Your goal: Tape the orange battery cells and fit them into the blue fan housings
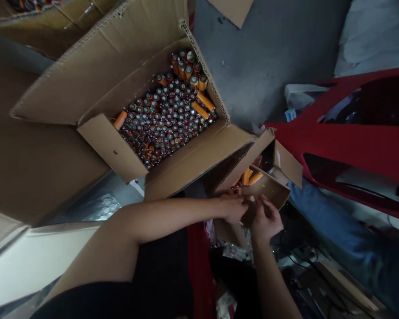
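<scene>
Can't make out the pale bit [252,198] by the right hand [267,219], lower right of the big carton [96,66] (really tiny, this). Now spotting a second carton [49,33], upper left of it, cropped by the top edge.

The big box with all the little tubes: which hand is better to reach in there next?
Probably the left hand: it is nearer the big box, while the right hand is farther off. Both are busy at the small box now.
</scene>
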Action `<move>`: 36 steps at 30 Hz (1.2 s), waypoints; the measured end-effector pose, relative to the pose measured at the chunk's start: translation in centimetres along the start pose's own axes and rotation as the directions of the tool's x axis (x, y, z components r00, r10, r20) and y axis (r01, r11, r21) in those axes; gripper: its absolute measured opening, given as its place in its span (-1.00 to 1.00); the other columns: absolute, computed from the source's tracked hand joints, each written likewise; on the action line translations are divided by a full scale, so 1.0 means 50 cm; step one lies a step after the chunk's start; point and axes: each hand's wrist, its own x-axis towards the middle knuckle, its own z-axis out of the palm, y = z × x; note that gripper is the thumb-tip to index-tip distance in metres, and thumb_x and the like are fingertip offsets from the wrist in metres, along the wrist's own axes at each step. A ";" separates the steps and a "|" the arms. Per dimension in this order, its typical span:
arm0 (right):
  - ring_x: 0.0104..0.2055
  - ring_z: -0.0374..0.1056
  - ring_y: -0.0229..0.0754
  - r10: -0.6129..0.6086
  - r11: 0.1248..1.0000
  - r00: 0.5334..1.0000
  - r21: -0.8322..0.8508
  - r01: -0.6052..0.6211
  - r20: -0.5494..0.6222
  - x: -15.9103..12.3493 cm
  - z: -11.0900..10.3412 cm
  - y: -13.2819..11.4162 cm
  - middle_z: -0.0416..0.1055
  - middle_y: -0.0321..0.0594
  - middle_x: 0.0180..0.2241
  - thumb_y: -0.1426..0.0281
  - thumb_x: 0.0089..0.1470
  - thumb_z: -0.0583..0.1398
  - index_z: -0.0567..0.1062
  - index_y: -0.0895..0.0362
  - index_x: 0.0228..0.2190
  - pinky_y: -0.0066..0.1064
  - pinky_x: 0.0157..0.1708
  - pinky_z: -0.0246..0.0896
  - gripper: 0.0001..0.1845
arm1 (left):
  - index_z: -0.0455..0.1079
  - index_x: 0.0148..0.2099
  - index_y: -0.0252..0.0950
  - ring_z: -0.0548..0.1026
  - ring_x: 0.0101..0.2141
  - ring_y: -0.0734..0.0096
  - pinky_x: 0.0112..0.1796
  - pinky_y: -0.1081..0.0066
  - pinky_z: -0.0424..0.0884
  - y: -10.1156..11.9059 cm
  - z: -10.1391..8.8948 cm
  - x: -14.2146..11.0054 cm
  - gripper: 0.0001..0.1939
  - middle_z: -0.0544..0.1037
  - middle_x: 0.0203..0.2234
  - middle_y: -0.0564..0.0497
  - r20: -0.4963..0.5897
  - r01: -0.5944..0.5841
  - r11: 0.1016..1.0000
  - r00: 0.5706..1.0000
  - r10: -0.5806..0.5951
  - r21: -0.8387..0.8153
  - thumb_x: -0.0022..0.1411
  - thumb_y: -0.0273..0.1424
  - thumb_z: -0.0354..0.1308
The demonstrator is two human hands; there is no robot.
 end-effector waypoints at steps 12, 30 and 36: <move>0.41 0.22 0.21 -0.183 0.954 0.983 -0.245 0.171 -0.029 0.042 -0.051 -0.018 0.35 0.13 0.30 0.16 -0.09 0.44 0.51 0.10 -0.07 0.18 0.40 0.09 -0.44 | 0.63 -0.11 -0.32 0.60 0.02 -0.04 0.06 0.12 0.50 -0.026 0.032 0.017 -0.72 0.68 -0.06 -0.26 0.047 -0.024 1.000 0.999 0.024 0.008 0.10 -0.41 0.30; -0.47 0.56 0.01 0.668 0.737 0.712 -0.065 -0.673 0.216 0.123 -0.254 0.172 0.58 -0.29 -0.45 0.26 -0.43 0.49 0.57 0.09 -0.37 -0.12 -0.41 0.61 -0.54 | -0.08 0.50 -0.60 0.10 0.45 -0.19 0.39 0.02 0.09 0.012 -0.013 0.018 -0.15 0.11 0.45 -0.51 -0.247 0.143 0.969 0.950 -0.192 -0.203 0.32 -0.34 0.15; -0.38 0.58 0.00 0.615 0.784 0.757 -0.073 -0.616 0.220 0.105 -0.245 0.227 0.57 -0.27 -0.41 0.19 -0.29 0.43 0.54 0.12 -0.30 -0.10 -0.33 0.61 -0.54 | 0.25 0.40 -0.34 0.56 0.12 0.12 0.08 0.36 0.47 -0.010 0.000 0.040 -0.30 0.56 0.20 -0.18 0.101 0.273 0.835 0.961 -0.257 -0.478 0.28 -0.29 0.26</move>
